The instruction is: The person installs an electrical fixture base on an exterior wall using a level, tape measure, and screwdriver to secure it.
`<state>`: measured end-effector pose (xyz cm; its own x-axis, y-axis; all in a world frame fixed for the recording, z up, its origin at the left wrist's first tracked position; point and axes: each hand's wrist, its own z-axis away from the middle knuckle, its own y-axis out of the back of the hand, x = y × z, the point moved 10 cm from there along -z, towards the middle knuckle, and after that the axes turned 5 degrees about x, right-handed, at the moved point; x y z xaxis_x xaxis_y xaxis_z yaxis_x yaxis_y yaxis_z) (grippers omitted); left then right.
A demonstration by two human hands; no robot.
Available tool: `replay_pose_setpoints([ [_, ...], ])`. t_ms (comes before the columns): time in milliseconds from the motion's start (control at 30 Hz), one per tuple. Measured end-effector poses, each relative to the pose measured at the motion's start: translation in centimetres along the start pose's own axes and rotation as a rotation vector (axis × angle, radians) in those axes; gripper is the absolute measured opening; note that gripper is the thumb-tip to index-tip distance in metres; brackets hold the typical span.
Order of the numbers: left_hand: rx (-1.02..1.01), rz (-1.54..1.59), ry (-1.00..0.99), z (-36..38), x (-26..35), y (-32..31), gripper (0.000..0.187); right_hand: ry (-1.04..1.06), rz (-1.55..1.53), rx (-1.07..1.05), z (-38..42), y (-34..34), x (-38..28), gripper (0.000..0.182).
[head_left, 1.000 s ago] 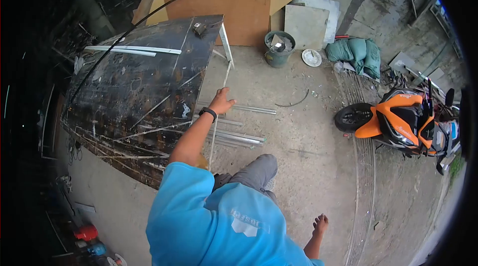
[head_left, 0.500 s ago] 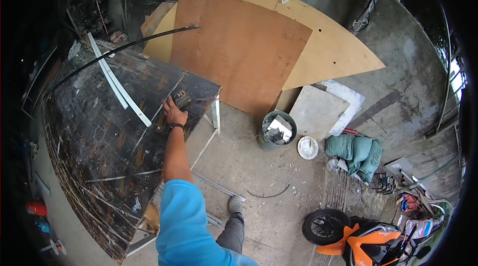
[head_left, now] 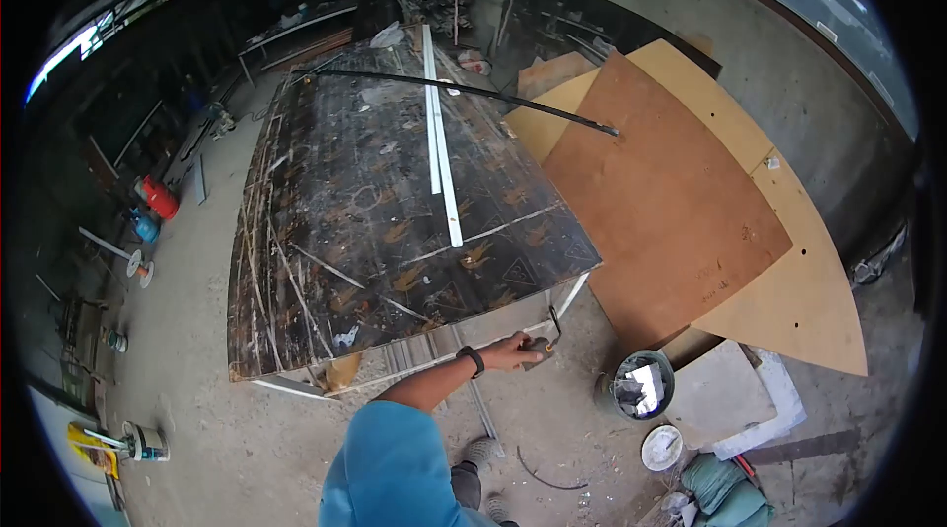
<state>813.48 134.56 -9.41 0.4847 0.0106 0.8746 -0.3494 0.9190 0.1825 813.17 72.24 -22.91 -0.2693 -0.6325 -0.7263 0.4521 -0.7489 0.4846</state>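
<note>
My left hand reaches out beyond the near edge of the dark-topped table, a black band on its wrist. Its fingers are closed around a small dark tool with a yellowish mark. A thin dark curved piece rises from beside this tool toward the table's corner; the tool's exact kind is too small to make out. Two pale narrow strips lie on the scuffed tabletop. Across them rests a long black strip, its end jutting over the brown board. My right hand is out of view.
Below the brown board lies a larger yellowish board. A bucket of scraps, a white bowl and green sacks stand at the right. A thin curved strip lies near my feet. Left are a red cylinder and a spool.
My left hand has come off the tabletop with the dark tool and now hangs beyond the near edge. The view has swung left, showing more of the room.
</note>
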Motion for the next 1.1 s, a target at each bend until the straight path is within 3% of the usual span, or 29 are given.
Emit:
replay_pose_setpoints([
  [67,-0.142,0.255,0.178,9.9,-7.4,-8.7,0.073,0.274,0.027,-0.184,-1.5,-4.4,-10.4,0.062],
  [100,-0.199,0.339,0.268,15.7,-9.3,-12.4,0.072,0.348,0.028,-0.276,-0.7,-7.1,-14.9,0.080],
  [133,-0.212,0.400,0.344,20.4,-12.8,-16.0,0.072,0.489,0.078,-0.497,2.4,-10.0,-20.5,0.097],
  [233,-0.009,0.577,0.385,33.6,-15.8,-22.9,0.074,0.841,0.175,-1.142,13.5,-17.1,-25.5,0.113],
  [267,0.116,0.693,0.355,37.3,-15.8,-23.8,0.074,0.939,0.159,-1.428,17.4,-19.3,-23.8,0.104],
  [333,0.378,0.723,0.246,43.5,-16.4,-24.6,0.075,0.841,0.186,-1.657,23.5,-21.6,-21.0,0.088],
  [367,0.351,0.853,0.349,47.0,-17.1,-25.9,0.076,0.767,0.262,-1.736,25.7,-23.0,-18.9,0.084],
  [400,0.321,1.062,0.220,48.6,-19.9,-28.0,0.079,0.698,0.357,-1.824,28.1,-23.9,-16.9,0.079],
  [433,0.395,0.941,0.332,53.9,-17.6,-26.5,0.082,0.504,0.412,-1.893,30.3,-24.8,-15.4,0.072],
  [467,0.468,0.857,0.420,56.9,-20.9,-26.9,0.083,0.316,0.491,-1.934,32.6,-25.7,-13.9,0.065],
  [500,0.501,0.781,0.409,60.3,-20.3,-26.1,0.084,0.251,0.530,-1.968,35.5,-26.1,-13.5,0.055],
  [533,0.665,0.629,0.421,63.0,-23.1,-25.4,0.084,0.293,0.595,-2.003,37.5,-27.2,-12.0,0.051],
  [600,1.212,0.399,0.169,70.4,-24.3,-22.3,0.063,0.163,0.670,-2.134,42.9,-28.5,-9.3,0.053],
  [667,1.159,0.780,0.013,76.0,-24.1,-22.8,0.041,0.129,0.867,-2.274,48.3,-29.6,-6.2,0.055],
  [767,1.131,0.986,-0.191,82.2,-31.6,-24.9,0.031,0.011,1.085,-2.377,57.2,-32.2,-0.7,0.058],
  [933,1.349,1.118,-0.381,100.4,-38.1,-26.5,0.016,-0.110,1.374,-2.413,73.8,-35.4,7.9,0.053],
  [1100,1.635,1.134,-0.394,117.0,-46.3,-27.9,0.015,-0.232,1.504,-2.442,92.7,-36.3,13.9,0.057],
])
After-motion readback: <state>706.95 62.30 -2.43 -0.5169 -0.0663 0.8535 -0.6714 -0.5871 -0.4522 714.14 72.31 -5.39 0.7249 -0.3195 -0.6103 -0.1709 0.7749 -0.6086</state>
